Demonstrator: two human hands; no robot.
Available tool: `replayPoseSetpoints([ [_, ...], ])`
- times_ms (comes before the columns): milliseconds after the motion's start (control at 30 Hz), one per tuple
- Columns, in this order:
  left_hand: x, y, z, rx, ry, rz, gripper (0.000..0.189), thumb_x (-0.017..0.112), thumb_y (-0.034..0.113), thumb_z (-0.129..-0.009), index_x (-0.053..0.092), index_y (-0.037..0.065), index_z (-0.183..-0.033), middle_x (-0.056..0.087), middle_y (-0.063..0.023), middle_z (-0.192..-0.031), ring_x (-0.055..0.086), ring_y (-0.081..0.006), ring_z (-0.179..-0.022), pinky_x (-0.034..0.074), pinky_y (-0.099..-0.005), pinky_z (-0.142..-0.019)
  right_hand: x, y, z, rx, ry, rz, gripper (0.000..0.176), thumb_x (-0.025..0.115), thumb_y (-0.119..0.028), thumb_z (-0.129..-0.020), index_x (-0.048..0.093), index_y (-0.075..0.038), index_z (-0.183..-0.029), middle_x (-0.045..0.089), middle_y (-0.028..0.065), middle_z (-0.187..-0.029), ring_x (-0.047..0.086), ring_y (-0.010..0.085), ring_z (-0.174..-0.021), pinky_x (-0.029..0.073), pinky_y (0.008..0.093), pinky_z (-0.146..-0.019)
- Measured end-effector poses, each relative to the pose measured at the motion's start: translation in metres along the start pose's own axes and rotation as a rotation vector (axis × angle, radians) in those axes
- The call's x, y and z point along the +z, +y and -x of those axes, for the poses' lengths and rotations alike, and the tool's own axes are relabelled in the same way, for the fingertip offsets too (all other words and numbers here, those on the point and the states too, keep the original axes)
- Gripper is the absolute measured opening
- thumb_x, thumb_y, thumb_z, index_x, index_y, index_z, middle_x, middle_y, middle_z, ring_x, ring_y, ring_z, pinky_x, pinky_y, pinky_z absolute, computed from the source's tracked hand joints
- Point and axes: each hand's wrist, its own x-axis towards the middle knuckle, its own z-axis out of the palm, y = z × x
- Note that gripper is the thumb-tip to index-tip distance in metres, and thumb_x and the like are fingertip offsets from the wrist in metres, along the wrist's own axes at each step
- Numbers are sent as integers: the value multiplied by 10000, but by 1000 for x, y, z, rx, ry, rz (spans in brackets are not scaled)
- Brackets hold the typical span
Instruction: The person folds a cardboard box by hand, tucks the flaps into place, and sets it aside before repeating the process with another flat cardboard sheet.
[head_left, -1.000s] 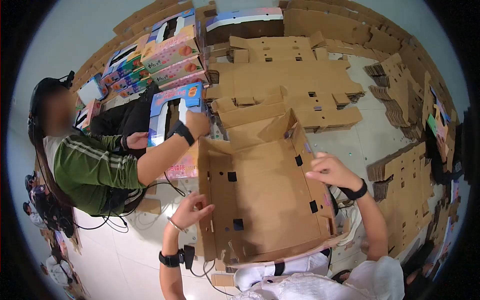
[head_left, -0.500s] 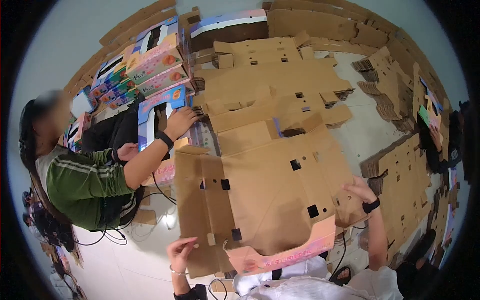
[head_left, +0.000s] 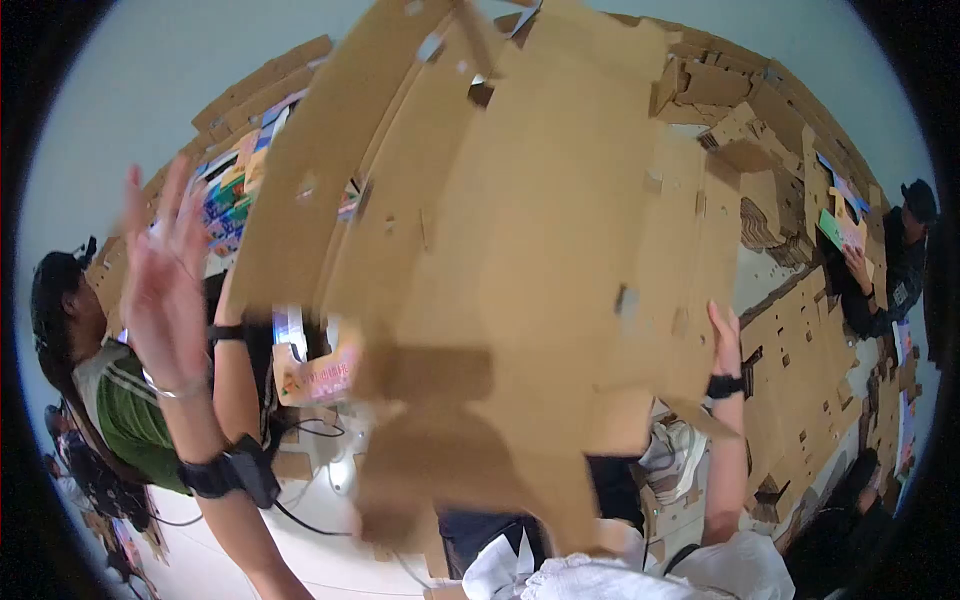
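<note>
A large cut cardboard sheet (head_left: pixel 540 260), plain brown side toward me, stands raised in front of me and fills the middle of the view. It is slightly blurred. At its right edge my right hand (head_left: pixel 727 345) grips the board, fingers up along the edge. My left hand (head_left: pixel 168 290) is up in the air at the left, fingers spread, holding nothing and apart from the sheet. A shadow falls across the sheet's lower part.
A co-worker in a green top (head_left: pixel 130 410) sits at the left near a printed box (head_left: pixel 320 375). Stacked printed boxes (head_left: pixel 230 200) stand behind. On the right lie flat cardboard stacks (head_left: pixel 800 380), with another person (head_left: pixel 905 255) beyond holding a printed piece.
The cardboard sheet has been lifted and tilted up, hiding the stack behind it. My left hand has let go and moved up and left. My right hand stays at the right edge.
</note>
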Motion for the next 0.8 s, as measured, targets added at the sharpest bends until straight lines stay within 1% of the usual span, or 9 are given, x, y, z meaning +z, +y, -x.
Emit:
replayPoseSetpoints([
  [67, 18, 19, -21, 46, 34, -75, 648, 467, 134, -901, 152, 81, -1464, 241, -222, -1468, 446, -263, -1193, 382, -323, -996, 35, 18, -20, -29, 80, -161, 424, 655, -165, -847, 491, -10, -1206, 561, 100, -1179, 539, 191, -1068, 429, 340, -923],
  [233, 26, -29, 28, 174, 77, -339, 727, 546, 238, -823, 214, 44, -1439, 487, -211, -1252, 525, -132, -619, 456, -231, -521, 122, 106, -77, -135, 87, -74, 459, 699, -159, -815, 492, -16, -1200, 561, 104, -1178, 523, 184, -1097, 406, 349, -953],
  [333, 24, -109, 92, -299, 230, -383, 688, 584, 185, -808, 271, 47, -1406, 587, -96, -984, 521, -104, -628, 474, -231, -528, 135, 230, -131, -123, 181, -51, 438, 707, -130, -797, 514, 13, -1164, 580, 110, -1160, 550, 200, -1050, 426, 335, -921],
  [400, -5, -182, 149, -658, 539, 54, 511, 540, 152, -858, 354, 106, -1333, 591, -84, -976, 535, -100, -635, 491, -235, -550, 139, 302, -137, -69, 300, -29, 409, 709, -100, -785, 534, 24, -1133, 587, 126, -1153, 571, 218, -1016, 447, 330, -889],
  [533, 10, -252, 168, -974, 337, -90, 446, 515, 156, -885, 366, 102, -1302, 580, -102, -1024, 591, -128, -780, 509, -280, -660, 148, 346, -148, 162, 271, 23, 439, 664, -67, -817, 454, 34, -1189, 609, 166, -1090, 616, 286, -925, 538, 370, -723],
  [633, 27, -297, 143, -911, 164, -258, 440, 556, 131, -837, 428, 67, -1254, 554, -129, -1100, 589, -187, -942, 498, -342, -799, 174, 301, -116, 358, 36, 0, 488, 616, -141, -869, 348, 40, -1234, 644, 167, -986, 648, 319, -639, 563, 374, -529],
  [700, 31, -341, 124, -478, -163, -687, 426, 556, 83, -789, 490, 44, -1208, 515, -152, -1192, 512, -277, -1134, 394, -448, -983, 170, 283, -112, 439, -16, 41, 422, 594, -169, -885, 396, 46, -1189, 653, 164, -918, 639, 291, -577, 550, 359, -501],
  [733, 40, -347, 114, -488, -181, -685, 426, 556, 83, -789, 490, 44, -1208, 515, -152, -1192, 512, -277, -1134, 394, -448, -983, 165, 277, -107, 528, -82, 86, 371, 572, -196, -902, 444, 53, -1145, 663, 162, -849, 629, 263, -516, 536, 343, -473],
  [800, 53, -360, 101, 39, -582, -1616, 477, 548, 61, -755, 509, 47, -1230, 466, -179, -1294, 344, -323, -1307, 223, -512, -1090, 151, 255, -111, 530, -212, 383, 325, 547, -228, -913, 503, 53, -1070, 660, 153, -787, 630, 239, -520, 524, 329, -460],
])
